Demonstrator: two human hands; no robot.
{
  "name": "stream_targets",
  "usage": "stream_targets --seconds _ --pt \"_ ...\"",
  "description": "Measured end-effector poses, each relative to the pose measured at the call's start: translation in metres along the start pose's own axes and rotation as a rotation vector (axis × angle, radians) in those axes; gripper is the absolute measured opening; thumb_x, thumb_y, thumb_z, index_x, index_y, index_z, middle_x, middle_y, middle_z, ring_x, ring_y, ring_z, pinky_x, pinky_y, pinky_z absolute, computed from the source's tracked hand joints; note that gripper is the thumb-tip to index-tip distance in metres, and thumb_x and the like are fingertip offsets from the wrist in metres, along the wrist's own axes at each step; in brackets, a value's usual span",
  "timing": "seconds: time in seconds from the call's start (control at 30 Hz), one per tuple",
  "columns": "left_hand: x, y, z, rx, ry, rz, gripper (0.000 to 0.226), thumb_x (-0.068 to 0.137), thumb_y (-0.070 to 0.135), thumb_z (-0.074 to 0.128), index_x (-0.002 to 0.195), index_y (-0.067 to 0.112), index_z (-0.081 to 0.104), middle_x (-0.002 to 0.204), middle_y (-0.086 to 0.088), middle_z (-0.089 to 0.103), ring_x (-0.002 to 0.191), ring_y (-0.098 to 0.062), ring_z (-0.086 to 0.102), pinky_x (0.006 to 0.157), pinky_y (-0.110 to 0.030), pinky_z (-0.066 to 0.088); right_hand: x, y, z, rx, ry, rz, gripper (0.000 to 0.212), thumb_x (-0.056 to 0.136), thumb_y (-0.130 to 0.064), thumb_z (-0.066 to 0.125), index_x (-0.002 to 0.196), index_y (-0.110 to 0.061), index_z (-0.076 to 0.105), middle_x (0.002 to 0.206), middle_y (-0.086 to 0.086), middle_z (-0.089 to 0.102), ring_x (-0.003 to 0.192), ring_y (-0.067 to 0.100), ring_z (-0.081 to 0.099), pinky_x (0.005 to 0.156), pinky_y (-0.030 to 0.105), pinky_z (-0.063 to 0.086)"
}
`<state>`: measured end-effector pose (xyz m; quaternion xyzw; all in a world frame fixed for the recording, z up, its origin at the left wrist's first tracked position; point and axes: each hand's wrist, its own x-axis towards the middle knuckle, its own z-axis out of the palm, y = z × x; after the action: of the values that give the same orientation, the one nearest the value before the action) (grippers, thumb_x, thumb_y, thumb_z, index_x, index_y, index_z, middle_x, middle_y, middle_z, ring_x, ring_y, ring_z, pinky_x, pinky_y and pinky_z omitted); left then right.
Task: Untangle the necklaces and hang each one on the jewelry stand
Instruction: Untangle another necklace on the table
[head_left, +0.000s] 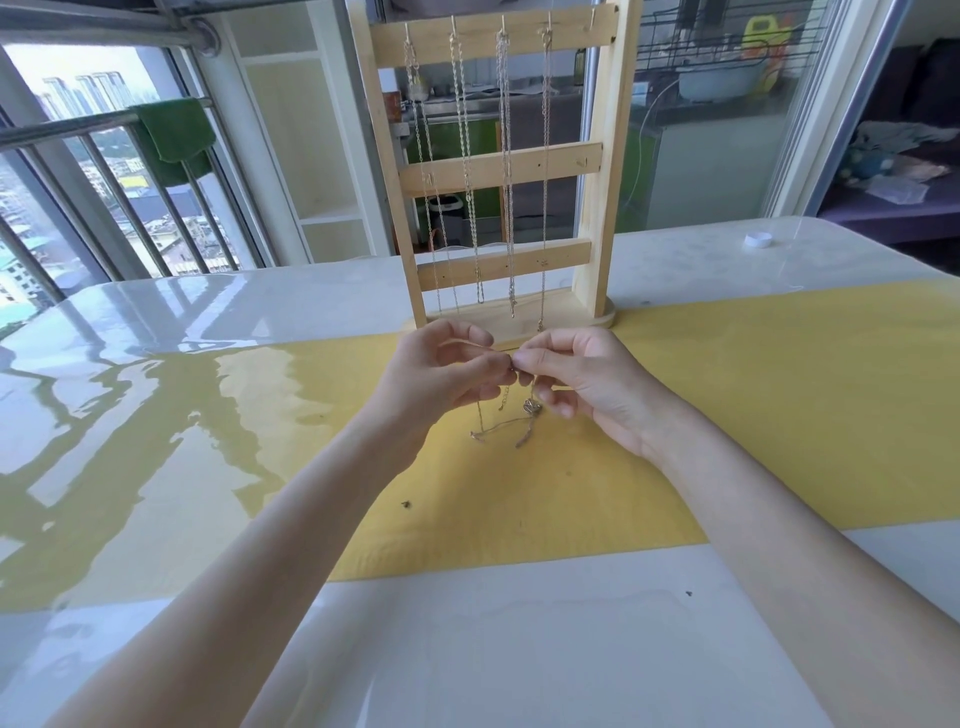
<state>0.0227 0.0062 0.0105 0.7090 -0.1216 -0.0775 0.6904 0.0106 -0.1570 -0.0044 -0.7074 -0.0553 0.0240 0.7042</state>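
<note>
A person's two hands meet just in front of a wooden stand (493, 166) on a glossy table (675, 249) covered by a yellow mat (753, 389). The left hand (441, 374) and right hand (576, 379) are held close together, thumb and forefinger of each pinching the same fine chain (501, 423) at almost one spot, fingertips nearly touching. Below the pinch the chain hangs in loose strands, with a small knot or pendant (531, 407) caught near the right hand's lower fingers; the ends trail down to touch the mat.

Four necklaces (462, 156) already hang from hooks along the stand's top bar, reaching down past the bottom bar toward its base. A fifth hook (592, 15) at the far right looks free.

Risks, as a judgement: the knot seems unresolved, so pulling the hands apart hard could tighten it or snap the thin links. The grip is small, so a strand could slip and fall back into a pile. The hands work right beside the dangling ends of the hung necklaces, and a lifted chain could snag them or drag one off its hook.

A white cap (758, 239) lies far right on the table.
</note>
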Motion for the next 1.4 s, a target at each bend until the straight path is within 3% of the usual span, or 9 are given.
stream_targets --seconds 0.17,0.43,0.57,0.7,0.87,1.03,1.23,1.4 --pt "-0.001 0.001 0.001 0.109 0.052 0.068 0.021 0.083 -0.004 0.067 0.086 0.011 0.052 0.061 0.006 0.066 0.063 -0.011 0.069 0.057 -0.020 0.054 0.000 -0.001 0.001 0.010 -0.010 -0.012 0.006 0.087 -0.009 0.065 0.081 -0.006 0.065 0.067 0.001 0.061 0.048 0.009 0.044 0.040 0.017 0.030" --pt "-0.002 0.001 0.000 0.095 0.037 0.130 0.027 0.085 -0.001 0.065 0.093 0.011 0.043 0.070 0.006 0.066 0.067 -0.017 0.070 0.057 -0.025 0.056 0.000 -0.001 0.001 -0.005 0.035 -0.007 0.009 0.086 -0.010 0.066 0.090 -0.003 0.070 0.058 -0.001 0.063 0.040 0.006 0.040 0.035 0.015 0.026" --pt "-0.002 -0.001 0.002 0.311 0.072 0.261 0.032 0.083 0.000 0.067 0.096 0.013 0.040 0.077 0.001 0.066 0.066 -0.018 0.069 0.052 -0.027 0.054 0.001 0.000 0.000 -0.025 0.052 0.008 0.004 0.083 -0.007 0.069 0.080 -0.005 0.068 0.060 0.002 0.060 0.040 0.007 0.042 0.034 0.015 0.026" --pt "0.000 -0.006 0.001 0.577 0.058 0.381 0.035 0.078 0.003 0.070 0.092 0.019 0.043 0.077 0.006 0.067 0.065 -0.010 0.061 0.056 -0.028 0.054 0.002 0.002 0.002 -0.045 0.047 0.007 0.009 0.084 -0.003 0.067 0.076 -0.005 0.063 0.063 0.005 0.053 0.041 0.007 0.043 0.035 0.017 0.026" --pt "0.001 -0.008 0.002 0.496 -0.040 0.278 0.030 0.076 -0.001 0.065 0.090 0.019 0.048 0.074 0.003 0.063 0.060 -0.010 0.048 0.057 -0.040 0.054 0.002 -0.002 0.004 -0.033 0.006 -0.012 0.015 0.089 -0.002 0.060 0.075 -0.005 0.058 0.061 0.004 0.048 0.040 0.005 0.042 0.034 0.016 0.025" --pt "0.000 -0.003 -0.002 0.289 -0.070 0.167 0.025 0.086 -0.001 0.062 0.090 0.020 0.048 0.076 0.002 0.060 0.063 -0.012 0.050 0.050 -0.021 0.049 0.003 -0.001 -0.002 0.034 0.066 -0.023 0.027 0.090 -0.004 0.057 0.064 -0.010 0.053 0.057 0.001 0.041 0.041 0.007 0.041 0.036 0.016 0.023" --pt "0.000 -0.002 -0.003 0.156 -0.030 0.115 0.020 0.088 0.000 0.059 0.093 0.018 0.051 0.075 0.007 0.058 0.061 -0.010 0.047 0.051 -0.020 0.047 0.002 -0.002 -0.003 0.079 0.037 -0.021 0.027 0.089 -0.006 0.058 0.064 -0.012 0.051 0.053 -0.004 0.041 0.042 0.008 0.043 0.038 0.017 0.024" --pt "-0.001 0.002 -0.003 0.121 -0.046 0.110 0.018 0.089 0.002 0.059 0.095 0.017 0.052 0.074 0.009 0.058 0.059 -0.010 0.047 0.051 -0.020 0.046 0.001 -0.003 -0.005 0.099 0.036 -0.050 0.013 0.082 -0.020 0.067 0.080 -0.008 0.062 0.067 0.000 0.052 0.050 0.009 0.044 0.039 0.018 0.028"
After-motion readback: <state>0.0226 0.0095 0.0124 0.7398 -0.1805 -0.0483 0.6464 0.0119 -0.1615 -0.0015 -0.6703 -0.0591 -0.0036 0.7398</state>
